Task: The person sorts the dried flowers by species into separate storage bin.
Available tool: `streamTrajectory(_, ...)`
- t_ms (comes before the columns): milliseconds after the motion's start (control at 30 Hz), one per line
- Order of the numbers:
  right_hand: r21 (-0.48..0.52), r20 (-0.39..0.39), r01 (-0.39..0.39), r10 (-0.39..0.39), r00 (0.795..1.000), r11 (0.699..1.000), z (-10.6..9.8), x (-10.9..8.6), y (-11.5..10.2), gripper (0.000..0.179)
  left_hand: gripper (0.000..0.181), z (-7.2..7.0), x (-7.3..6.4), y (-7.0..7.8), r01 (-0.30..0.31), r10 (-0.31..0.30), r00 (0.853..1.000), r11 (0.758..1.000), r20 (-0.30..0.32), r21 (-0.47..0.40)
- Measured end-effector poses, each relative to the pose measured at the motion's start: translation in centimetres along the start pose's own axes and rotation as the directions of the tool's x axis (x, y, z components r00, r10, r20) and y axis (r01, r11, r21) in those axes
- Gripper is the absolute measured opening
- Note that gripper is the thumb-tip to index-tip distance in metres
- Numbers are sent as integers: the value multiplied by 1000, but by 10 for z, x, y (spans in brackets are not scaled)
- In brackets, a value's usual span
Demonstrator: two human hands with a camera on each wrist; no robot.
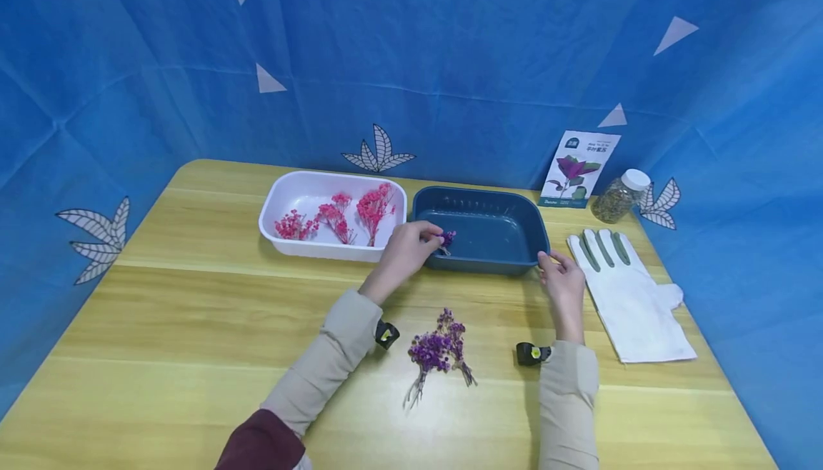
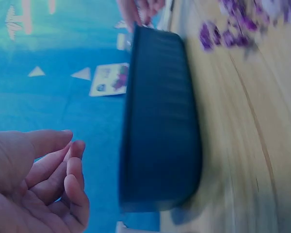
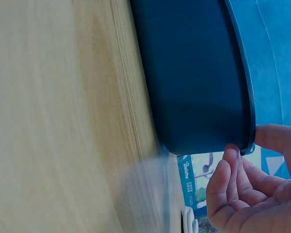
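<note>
Left hand (image 1: 406,250) by clustered purple sprig (image 1: 449,237) | grip unclear | right hand (image 1: 564,281) pinches rounded tray (image 1: 482,265)

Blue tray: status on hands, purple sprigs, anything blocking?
Left hand over left end of tray, fingers look empty. Right hand gripping tray. One purple sprig there, two sprigs on table. No obstruction seen.

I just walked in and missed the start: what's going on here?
Someone is working with flowers at a wooden table. Their left hand is at the left end of a dark blue tray, with a small purple sprig by its fingertips; whether they pinch it I can't tell. The right hand grips the tray's near right corner. Two purple bunches lie on the table in front of that tray, and three pink bunches lie in the white tray to its left.
</note>
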State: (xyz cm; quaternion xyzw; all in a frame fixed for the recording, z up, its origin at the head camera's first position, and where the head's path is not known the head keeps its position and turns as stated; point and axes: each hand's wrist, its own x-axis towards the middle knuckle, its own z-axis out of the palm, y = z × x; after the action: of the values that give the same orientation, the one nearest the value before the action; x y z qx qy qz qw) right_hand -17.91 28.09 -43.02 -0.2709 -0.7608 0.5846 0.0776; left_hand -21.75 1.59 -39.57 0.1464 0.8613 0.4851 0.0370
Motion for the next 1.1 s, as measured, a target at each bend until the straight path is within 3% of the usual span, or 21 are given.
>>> streamTrajectory(300, 29, -6, 20, -20, 1000, 999, 2, -1, -5, 49, 19, -10, -41, 3, -61, 61, 998, 997, -18, -42)
streamTrajectory(633, 42, 3, 7, -7, 1000, 999, 3, 1, -5, 46, 17, -3, -89, -6, -97, 99, 995, 992, 21, -87)
streamTrajectory(867, 25, -9, 7, -7, 1000, 1000, 3, 3, -3, 46, 19, 8, -117, -14, -52, 66, 993, 988, 93, -147)
streamTrajectory(1100, 10, -12, -13, 13, 1000, 1000, 1, -1, -2, 48, 23, 18, -133, -22, 12, 9, 989, 990, 148, -144)
